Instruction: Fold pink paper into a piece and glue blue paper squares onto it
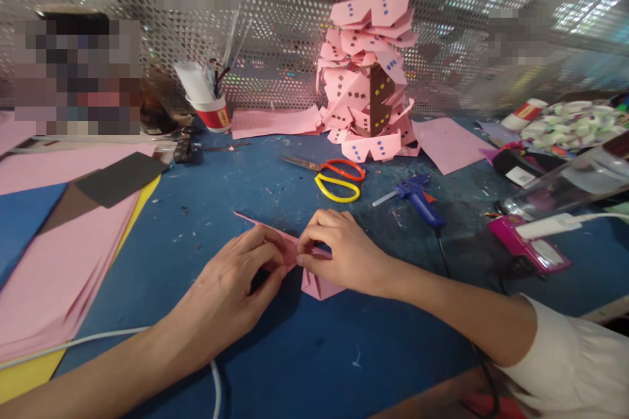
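A folded piece of pink paper (pixel 322 283) is between my two hands, low over the blue tabletop. My left hand (pixel 246 265) pinches its middle, with thumb and fingers closed on it. Right beside it, my right hand (pixel 339 249) also grips the paper between thumb and fingertips. One thin strip of the paper sticks out past my left fingers, and a creased flap hangs below my right hand. The part between the fingertips is partly hidden. Scissors (pixel 339 177) with one red and one yellow handle lie beyond my hands. To their right lies a blue glue gun (pixel 417 200).
A pile of pink folded pieces (pixel 366 85) stands at the back against perforated metal. Paper sheets (pixel 98 222) cover the left side. A cup of tools (pixel 213 111) stands behind. A clear bottle (pixel 565 177) and a magenta device (pixel 531 245) are at right. A white cable (pixel 216 380) crosses the front.
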### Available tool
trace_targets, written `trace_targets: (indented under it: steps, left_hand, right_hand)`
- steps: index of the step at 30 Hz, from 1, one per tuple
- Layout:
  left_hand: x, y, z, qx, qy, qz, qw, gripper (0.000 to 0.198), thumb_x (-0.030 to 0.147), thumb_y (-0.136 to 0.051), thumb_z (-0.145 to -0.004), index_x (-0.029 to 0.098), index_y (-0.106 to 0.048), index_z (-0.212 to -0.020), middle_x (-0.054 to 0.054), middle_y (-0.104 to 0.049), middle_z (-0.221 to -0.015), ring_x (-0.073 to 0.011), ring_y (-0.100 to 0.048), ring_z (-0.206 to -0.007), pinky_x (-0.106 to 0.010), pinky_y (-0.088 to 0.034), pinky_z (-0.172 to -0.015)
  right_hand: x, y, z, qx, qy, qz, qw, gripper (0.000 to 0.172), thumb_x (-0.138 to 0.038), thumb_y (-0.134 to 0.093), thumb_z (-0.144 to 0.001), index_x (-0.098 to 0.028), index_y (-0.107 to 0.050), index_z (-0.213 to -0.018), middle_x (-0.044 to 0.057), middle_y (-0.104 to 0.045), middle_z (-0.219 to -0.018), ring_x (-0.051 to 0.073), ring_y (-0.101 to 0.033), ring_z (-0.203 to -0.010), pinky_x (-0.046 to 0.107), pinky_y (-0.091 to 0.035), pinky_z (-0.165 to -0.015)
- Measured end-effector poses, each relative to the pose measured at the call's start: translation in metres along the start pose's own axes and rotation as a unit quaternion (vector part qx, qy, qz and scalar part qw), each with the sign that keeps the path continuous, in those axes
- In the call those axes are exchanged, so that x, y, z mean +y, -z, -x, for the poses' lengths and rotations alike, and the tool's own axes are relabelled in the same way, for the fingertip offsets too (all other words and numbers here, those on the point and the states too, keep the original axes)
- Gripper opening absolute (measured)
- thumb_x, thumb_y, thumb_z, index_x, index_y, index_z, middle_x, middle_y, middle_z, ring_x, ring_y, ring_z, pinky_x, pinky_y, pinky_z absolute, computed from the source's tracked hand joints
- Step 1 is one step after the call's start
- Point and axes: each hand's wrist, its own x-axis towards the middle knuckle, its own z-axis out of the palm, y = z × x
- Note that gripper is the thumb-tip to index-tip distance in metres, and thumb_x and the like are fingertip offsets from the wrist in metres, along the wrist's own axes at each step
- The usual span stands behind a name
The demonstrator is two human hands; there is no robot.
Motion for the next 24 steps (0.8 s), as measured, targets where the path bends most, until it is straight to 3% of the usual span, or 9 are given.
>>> trace_targets:
  steps: [8,24]
  left_hand:
    - [-0.0007,-0.0027,-0.0004,0.008,0.019,-0.003,1.000,0.012,0.022,-0.057,-0.093,0.023,-0.064,-0.084,-0.001,-0.061,-0.110,-0.0171,-0.062,-0.100,-0.032,-0.050,-0.088]
    - [-0.0005,-0.0036,-0.0020,0.008,-0.002,-0.038,0.999,0.013,0.012,-0.056,-0.086,0.022,-0.052,-0.079,-0.003,-0.062,-0.107,-0.0193,-0.061,-0.099,-0.036,-0.049,-0.085]
  right_hand:
    - [-0.0011,0.0001,0.0000,-0.006,-0.003,0.004,1.000,0.007,-0.025,-0.076,-0.085,-0.024,-0.068,-0.087,-0.001,-0.061,-0.093,0.017,-0.057,-0.093,0.033,-0.034,-0.086]
    - [-0.0029,-0.0014,0.0011,0.001,-0.010,0.008,1.000,0.007,-0.023,-0.074,-0.085,-0.023,-0.067,-0.084,-0.001,-0.061,-0.092,0.017,-0.057,-0.094,0.034,-0.034,-0.088]
